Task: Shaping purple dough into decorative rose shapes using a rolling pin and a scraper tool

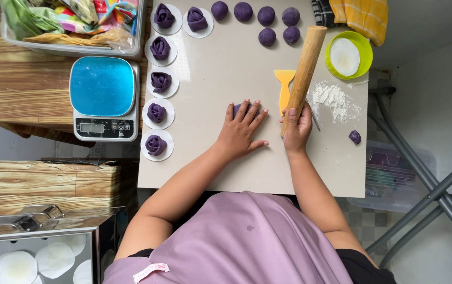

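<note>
My left hand (240,130) lies flat, fingers spread, pressing a piece of purple dough (238,107) onto the beige work board (210,79); only the dough's far edge shows past my fingertips. My right hand (297,126) grips the near end of a wooden rolling pin (304,71), which slants up and away to the right. A yellow plastic scraper (285,87) lies on the board just beside the pin.
Several purple dough balls (266,17) sit at the board's far edge. Rose-shaped purple buns (156,111) on white paper rounds line its left side. A blue-topped scale (104,97), flour pile (333,98), green bowl (348,55), small dough scrap (354,137) and metal steamer (36,247) surround it.
</note>
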